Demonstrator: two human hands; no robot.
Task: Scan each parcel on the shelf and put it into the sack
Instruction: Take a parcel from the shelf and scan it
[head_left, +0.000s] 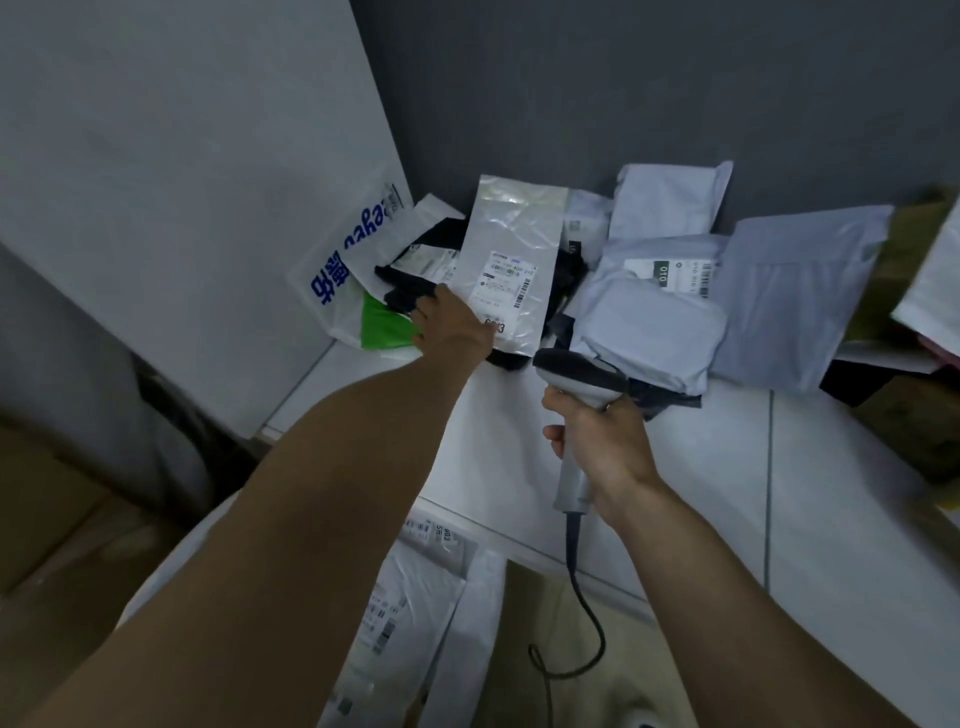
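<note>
The left hand (452, 325) touches the silver parcel (511, 228), grip unclear. The right hand (597, 441) clasps the scanner (576, 374); next, aim at the label (506, 283) ahead.

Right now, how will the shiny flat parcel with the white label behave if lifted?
Probably floppy: the shiny flat parcel is a thin, wrinkled film pouch. Likely light, since it looks nearly flat. Its glossy surface may be slippery.

1 head-worn view, forward and down, close over the shelf (701, 467)
</note>
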